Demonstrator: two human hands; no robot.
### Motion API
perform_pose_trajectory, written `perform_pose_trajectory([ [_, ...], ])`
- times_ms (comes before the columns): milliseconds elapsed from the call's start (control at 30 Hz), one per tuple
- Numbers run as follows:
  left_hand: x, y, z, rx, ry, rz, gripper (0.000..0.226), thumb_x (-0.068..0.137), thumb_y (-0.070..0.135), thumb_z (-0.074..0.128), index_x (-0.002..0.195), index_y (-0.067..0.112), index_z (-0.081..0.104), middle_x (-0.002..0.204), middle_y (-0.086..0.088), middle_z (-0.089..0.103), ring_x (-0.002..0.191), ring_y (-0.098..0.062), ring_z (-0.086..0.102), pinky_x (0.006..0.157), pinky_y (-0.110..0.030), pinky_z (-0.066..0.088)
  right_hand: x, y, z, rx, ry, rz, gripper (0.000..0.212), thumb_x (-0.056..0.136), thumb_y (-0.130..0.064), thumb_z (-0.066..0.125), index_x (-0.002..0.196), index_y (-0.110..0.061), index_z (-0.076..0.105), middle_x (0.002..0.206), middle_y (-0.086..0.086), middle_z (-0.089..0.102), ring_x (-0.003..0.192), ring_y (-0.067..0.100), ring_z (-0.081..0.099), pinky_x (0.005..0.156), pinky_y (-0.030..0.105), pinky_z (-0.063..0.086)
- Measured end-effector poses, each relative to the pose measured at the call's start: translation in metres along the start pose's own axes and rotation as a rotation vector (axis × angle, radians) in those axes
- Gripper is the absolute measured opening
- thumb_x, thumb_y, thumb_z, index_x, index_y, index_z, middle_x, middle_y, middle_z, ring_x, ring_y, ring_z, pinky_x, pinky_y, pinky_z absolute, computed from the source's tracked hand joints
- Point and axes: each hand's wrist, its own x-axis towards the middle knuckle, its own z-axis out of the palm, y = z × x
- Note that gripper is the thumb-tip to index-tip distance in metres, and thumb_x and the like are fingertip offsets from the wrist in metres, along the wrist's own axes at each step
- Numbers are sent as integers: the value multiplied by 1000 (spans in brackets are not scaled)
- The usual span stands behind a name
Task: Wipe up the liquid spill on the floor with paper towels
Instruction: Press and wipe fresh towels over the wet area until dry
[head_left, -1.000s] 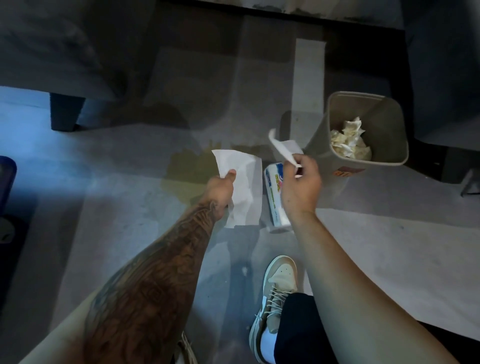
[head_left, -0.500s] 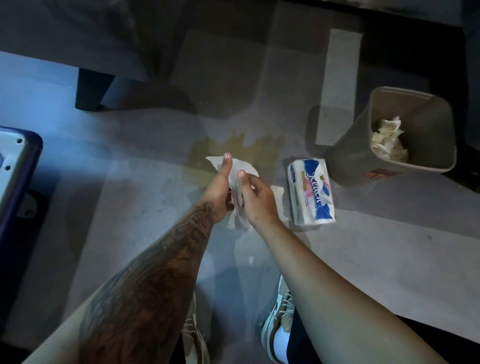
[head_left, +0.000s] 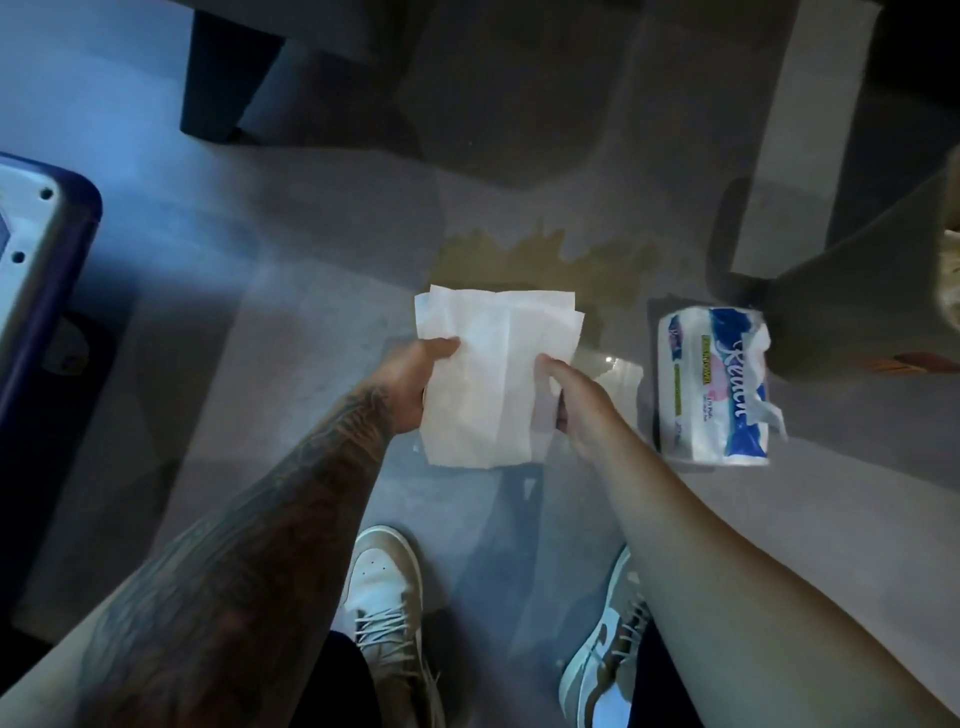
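A yellowish liquid spill (head_left: 540, 262) spreads over the grey floor just beyond my hands. White paper towels (head_left: 491, 374), stacked and spread flat, hang above the floor in front of the spill. My left hand (head_left: 410, 382) pinches their left edge with the thumb on top. My right hand (head_left: 574, 402) pinches the right edge. A pack of paper towels (head_left: 714, 387) in blue and white wrap lies on the floor to the right.
A grey waste bin (head_left: 852, 291) stands at the right edge, with crumpled paper just visible inside. A dark furniture leg (head_left: 223, 73) stands at the upper left. A blue and white object (head_left: 36, 260) is at the left edge. My two shoes (head_left: 382, 597) are below.
My hands brought two sheets together, then spread them flat as one stack between both hands. The view has dropped closer to the floor and shifted left, so the bin is now mostly cut off.
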Motion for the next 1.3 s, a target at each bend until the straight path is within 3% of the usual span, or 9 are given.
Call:
perform_pose_trajectory([
  [133, 25, 10, -13, 36, 93, 110, 13, 96, 16, 59, 107, 11, 66, 106, -12, 70, 93, -31, 66, 89, -45, 54, 23, -8, 11, -119, 48, -201, 9, 87, -13, 66, 95, -18, 69, 93, 0, 74, 83, 19, 69, 74, 31, 54],
  [333, 65, 28, -30, 600, 285, 369, 29, 93, 5, 56, 121, 5, 63, 115, -9, 67, 94, -25, 62, 77, -33, 51, 67, -40, 34, -226, 162, -374, 14, 88, -18, 70, 102, -20, 68, 102, -2, 72, 87, 16, 69, 79, 32, 58],
  [467, 90, 38, -29, 777, 413, 455, 34, 95, 6, 54, 129, 6, 59, 128, -9, 63, 113, -30, 59, 88, -33, 48, 85, -63, 42, -250, 183, -421, 17, 89, -10, 63, 104, -16, 66, 87, -7, 67, 69, 7, 61, 50, 11, 45],
  [633, 110, 30, -26, 830, 476, 526, 44, 87, 11, 62, 129, 17, 52, 128, -5, 61, 110, -26, 60, 93, -35, 52, 102, -68, 43, -299, 184, -448, 35, 89, -9, 67, 122, -15, 57, 99, -7, 64, 72, -3, 57, 46, 2, 40],
  [733, 114, 22, -30, 1074, 637, 658, 68, 85, 25, 68, 145, 14, 35, 150, -11, 39, 132, -33, 44, 109, -47, 42, 107, -64, 42, -341, 128, -424, 51, 87, -14, 70, 133, -19, 49, 104, -8, 68, 82, 4, 65, 52, 6, 45],
  [900, 121, 18, -28, 1407, 509, 686, 73, 94, 36, 56, 154, 21, 18, 164, -9, 13, 150, -35, 14, 119, -54, 24, 113, -44, 43, -370, 185, -468, 68, 84, -5, 64, 143, -27, 38, 94, -6, 71, 81, 7, 68, 58, 12, 47],
  [1033, 132, 18, -20, 1579, 371, 628, 73, 97, 37, 48, 156, 20, 8, 166, -6, 3, 152, -34, 3, 122, -51, 19, 112, -38, 47, -319, 236, -531, 56, 86, -4, 61, 135, -25, 44, 87, -2, 71, 71, 12, 66, 60, 20, 47],
  [1200, 148, 20, -22, 1659, 289, 650, 62, 93, 32, 50, 148, 22, 23, 161, -3, 15, 149, -33, 14, 117, -54, 30, 113, -41, 51, -371, 216, -573, 22, 88, -4, 59, 100, -21, 61, 82, -1, 62, 58, 8, 52, 56, 20, 44],
  [1300, 153, 21, -17, 1631, 373, 697, 59, 94, 26, 44, 149, 21, 27, 161, -7, 20, 147, -32, 19, 118, -51, 29, 117, -40, 50, -381, 196, -541, 20, 91, -7, 59, 100, -23, 67, 85, -2, 62, 62, 9, 54, 59, 18, 46],
])
